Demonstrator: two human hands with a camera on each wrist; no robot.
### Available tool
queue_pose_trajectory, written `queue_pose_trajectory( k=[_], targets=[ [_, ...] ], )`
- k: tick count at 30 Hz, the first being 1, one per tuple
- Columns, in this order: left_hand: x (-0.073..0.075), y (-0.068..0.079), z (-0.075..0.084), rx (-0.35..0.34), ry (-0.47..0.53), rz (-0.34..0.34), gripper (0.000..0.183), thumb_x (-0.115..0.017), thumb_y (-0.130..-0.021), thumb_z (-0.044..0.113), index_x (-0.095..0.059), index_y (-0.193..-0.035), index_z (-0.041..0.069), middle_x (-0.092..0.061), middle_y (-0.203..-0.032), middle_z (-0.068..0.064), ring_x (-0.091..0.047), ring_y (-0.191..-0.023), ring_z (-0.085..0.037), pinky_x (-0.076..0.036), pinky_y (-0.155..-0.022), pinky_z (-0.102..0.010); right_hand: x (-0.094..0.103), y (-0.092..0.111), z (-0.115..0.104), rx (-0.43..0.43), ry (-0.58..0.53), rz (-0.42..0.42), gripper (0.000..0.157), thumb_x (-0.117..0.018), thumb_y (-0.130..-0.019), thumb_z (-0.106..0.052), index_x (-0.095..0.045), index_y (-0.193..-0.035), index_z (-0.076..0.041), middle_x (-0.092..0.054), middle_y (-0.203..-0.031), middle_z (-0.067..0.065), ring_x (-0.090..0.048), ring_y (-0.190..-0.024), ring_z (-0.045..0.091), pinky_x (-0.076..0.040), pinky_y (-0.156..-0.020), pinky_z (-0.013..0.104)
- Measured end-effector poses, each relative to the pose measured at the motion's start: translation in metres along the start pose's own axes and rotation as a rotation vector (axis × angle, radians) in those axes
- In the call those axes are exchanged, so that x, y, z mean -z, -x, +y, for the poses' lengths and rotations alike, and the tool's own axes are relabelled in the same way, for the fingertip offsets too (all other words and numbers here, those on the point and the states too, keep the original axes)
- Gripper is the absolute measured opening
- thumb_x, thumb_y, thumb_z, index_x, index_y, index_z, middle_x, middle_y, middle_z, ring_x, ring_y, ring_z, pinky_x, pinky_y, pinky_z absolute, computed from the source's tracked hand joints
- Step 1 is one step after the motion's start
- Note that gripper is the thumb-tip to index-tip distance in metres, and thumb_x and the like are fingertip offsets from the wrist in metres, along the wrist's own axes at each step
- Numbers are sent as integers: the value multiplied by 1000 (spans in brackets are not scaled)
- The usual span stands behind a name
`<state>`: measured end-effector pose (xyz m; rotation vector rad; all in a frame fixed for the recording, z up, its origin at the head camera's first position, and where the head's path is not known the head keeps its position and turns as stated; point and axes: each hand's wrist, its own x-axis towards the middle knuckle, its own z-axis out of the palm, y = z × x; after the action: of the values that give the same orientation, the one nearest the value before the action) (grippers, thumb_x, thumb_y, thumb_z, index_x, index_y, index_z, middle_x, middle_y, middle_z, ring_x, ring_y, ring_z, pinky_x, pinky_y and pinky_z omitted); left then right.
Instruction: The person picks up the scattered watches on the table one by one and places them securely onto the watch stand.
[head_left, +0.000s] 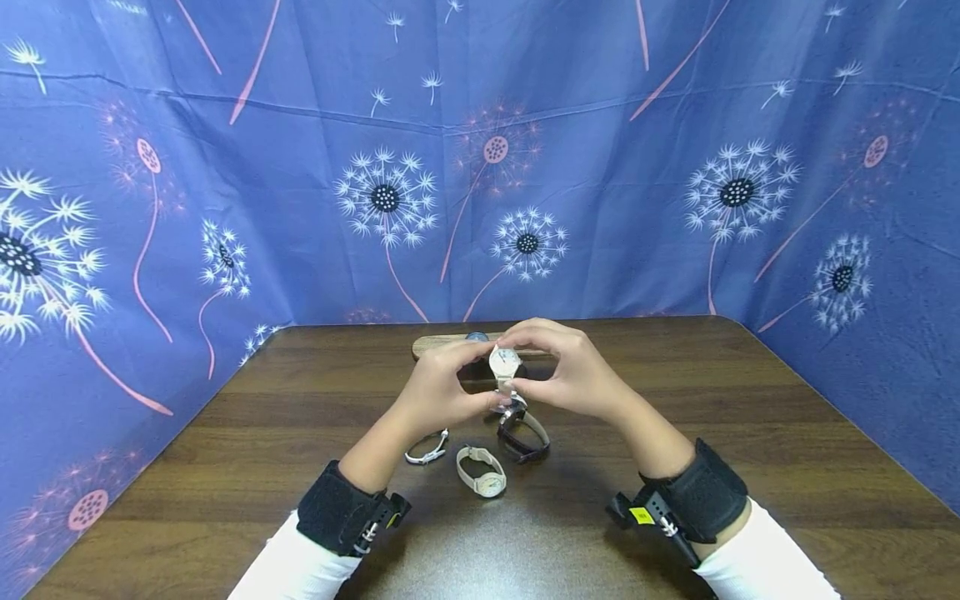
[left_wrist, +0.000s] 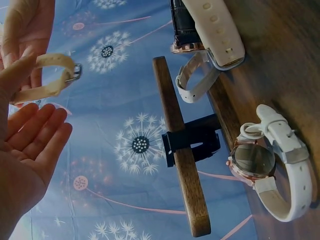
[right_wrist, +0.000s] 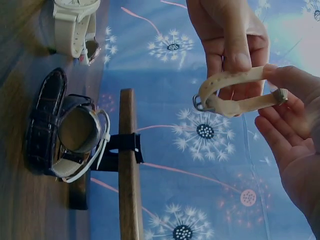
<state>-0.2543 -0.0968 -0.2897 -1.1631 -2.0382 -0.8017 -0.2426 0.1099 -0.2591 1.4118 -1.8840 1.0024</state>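
Note:
In the head view a cream-strapped watch [head_left: 505, 362] is held up above the table, its pale round dial facing the head camera. My left hand [head_left: 441, 379] holds it from the left, index fingertip near its top and thumb near the lower strap. From the other side my right hand [head_left: 573, 371] pinches it between thumb and fingers. The strap [right_wrist: 235, 80] forms a loop with its metal buckle at one end in the right wrist view. Behind that loop lie some left-hand fingers; the right thumb [right_wrist: 290, 80] presses on the strap near the case.
A wooden bar [head_left: 435, 342] on a black support [left_wrist: 192, 140] stands behind the hands. Nearer on the table [head_left: 300, 433] lie a slim white watch [head_left: 427, 450], another cream watch [head_left: 483, 475] and a dark-strapped watch [head_left: 528, 446]. A blue dandelion-print cloth [head_left: 600, 125] hangs behind.

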Motion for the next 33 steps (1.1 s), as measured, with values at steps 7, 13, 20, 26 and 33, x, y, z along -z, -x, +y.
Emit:
queue_pose_trajectory(
  k=[7,13,20,26,33],
  targets=[
    [-2,-1,-1,-46,28,72,38,-77,-69,28,-65,-101,11,-66,-96,3,-55,-94,-5,-45,-83,-24,2,-6,-17,43,-8,13,42,-76,-61,2,-61,-100,0,-62,-100,12,-57,-97,21,-47,-85,35],
    [-1,0,0,-19,49,97,30,-75,-69,19,-65,-96,10,-66,-93,2,-56,-91,-5,-48,-79,-25,1,-8,-22,9,1,5,46,-76,-61,3,-59,-104,2,-62,-101,12,-58,-94,20,-48,-84,34],
    [-1,0,0,-13,46,128,26,-73,-71,17,-65,-94,9,-65,-89,2,-57,-84,-4,-51,-72,-28,0,-8,-23,6,40,-21,52,-80,-61,-7,-58,-108,2,-60,-103,12,-58,-94,19,-48,-83,33],
    [-1,0,-1,-32,4,150,27,-73,-70,17,-65,-94,9,-66,-89,1,-57,-81,-6,-50,-72,-25,-5,-4,-12,17,76,0,50,-81,-60,-8,-61,-105,0,-62,-101,10,-57,-94,18,-47,-84,33],
    [-2,0,-1,-12,4,112,32,-74,-69,16,-64,-98,7,-65,-93,-1,-57,-84,-9,-49,-75,-23,-9,6,13,22,119,-1,48,-80,-65,-19,-62,-108,-6,-62,-104,5,-55,-98,14,-46,-86,31]
  ],
)
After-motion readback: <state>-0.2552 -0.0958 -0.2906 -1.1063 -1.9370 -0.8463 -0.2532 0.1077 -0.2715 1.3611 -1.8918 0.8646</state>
